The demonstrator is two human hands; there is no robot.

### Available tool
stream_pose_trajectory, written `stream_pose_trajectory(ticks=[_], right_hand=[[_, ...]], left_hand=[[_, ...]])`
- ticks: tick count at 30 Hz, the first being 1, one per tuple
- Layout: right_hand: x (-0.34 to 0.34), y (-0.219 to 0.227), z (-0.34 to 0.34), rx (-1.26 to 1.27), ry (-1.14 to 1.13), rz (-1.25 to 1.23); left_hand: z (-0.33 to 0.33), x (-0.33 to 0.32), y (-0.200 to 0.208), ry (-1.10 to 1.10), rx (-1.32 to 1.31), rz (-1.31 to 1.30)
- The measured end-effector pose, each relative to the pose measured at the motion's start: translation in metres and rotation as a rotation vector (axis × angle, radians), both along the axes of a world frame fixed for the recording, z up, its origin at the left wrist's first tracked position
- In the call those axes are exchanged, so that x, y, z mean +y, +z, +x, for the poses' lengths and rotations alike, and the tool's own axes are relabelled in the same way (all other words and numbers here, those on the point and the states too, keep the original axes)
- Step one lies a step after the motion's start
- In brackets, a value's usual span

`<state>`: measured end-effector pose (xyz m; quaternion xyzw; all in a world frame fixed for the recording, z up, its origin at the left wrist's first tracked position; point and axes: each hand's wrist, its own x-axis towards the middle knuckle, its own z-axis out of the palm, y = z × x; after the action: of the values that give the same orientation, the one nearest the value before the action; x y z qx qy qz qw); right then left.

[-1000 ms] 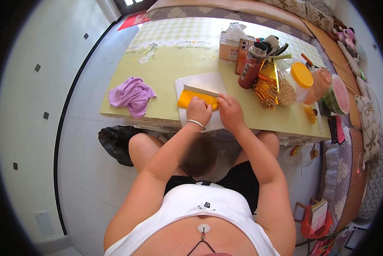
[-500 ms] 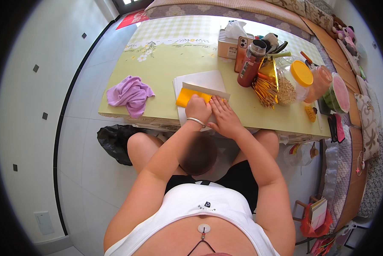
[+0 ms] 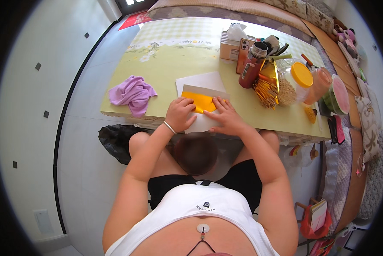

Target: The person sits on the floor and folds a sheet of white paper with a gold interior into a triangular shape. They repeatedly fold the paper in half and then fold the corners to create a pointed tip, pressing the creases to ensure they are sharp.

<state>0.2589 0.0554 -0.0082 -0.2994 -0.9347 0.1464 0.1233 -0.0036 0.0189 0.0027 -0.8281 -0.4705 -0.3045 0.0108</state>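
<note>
A sheet of gold paper (image 3: 197, 100) lies at the front edge of the table, with a greyish-white border along its far side. White paper (image 3: 205, 78) is spread beneath it and shows beyond and in front of it. My left hand (image 3: 181, 114) rests at the left edge of the gold paper, fingers bent with their tips on it and thumb apart. On its right side my right hand (image 3: 229, 117) lies with fingers stretched out and spread, the thumb pointing inward. Between the hands the near edge of the gold paper looks creased or folded.
A purple cloth (image 3: 133, 94) lies on the left. To the right stand a tissue box (image 3: 230, 50), a phone (image 3: 242, 56), a dark red bottle (image 3: 250, 70), a bundle of gold strips (image 3: 266, 90), a yellow-lidded jar (image 3: 301, 74) and a cut watermelon (image 3: 337, 96). A round dark object (image 3: 195, 154) is between my knees.
My left hand has moved left and opened from a fist pressed on the gold paper. My right hand has shifted slightly right, uncovering more of the paper.
</note>
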Motion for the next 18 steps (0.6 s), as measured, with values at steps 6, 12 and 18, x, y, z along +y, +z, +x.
stream_pose_trajectory(ticks=[6,12,18], right_hand=[[0.032,-0.002,0.014,0.287,0.006,-0.151],[-0.009,0.008,-0.032,0.308,-0.196,0.054],[-0.032,0.007,-0.053,0.378,-0.368,0.111]], left_hand=[[-0.015,-0.022,0.007,-0.141,-0.003,-0.107],[-0.010,-0.024,-0.003,-0.153,-0.067,-0.100],[-0.029,-0.007,-0.012,-0.080,-0.272,-0.213]])
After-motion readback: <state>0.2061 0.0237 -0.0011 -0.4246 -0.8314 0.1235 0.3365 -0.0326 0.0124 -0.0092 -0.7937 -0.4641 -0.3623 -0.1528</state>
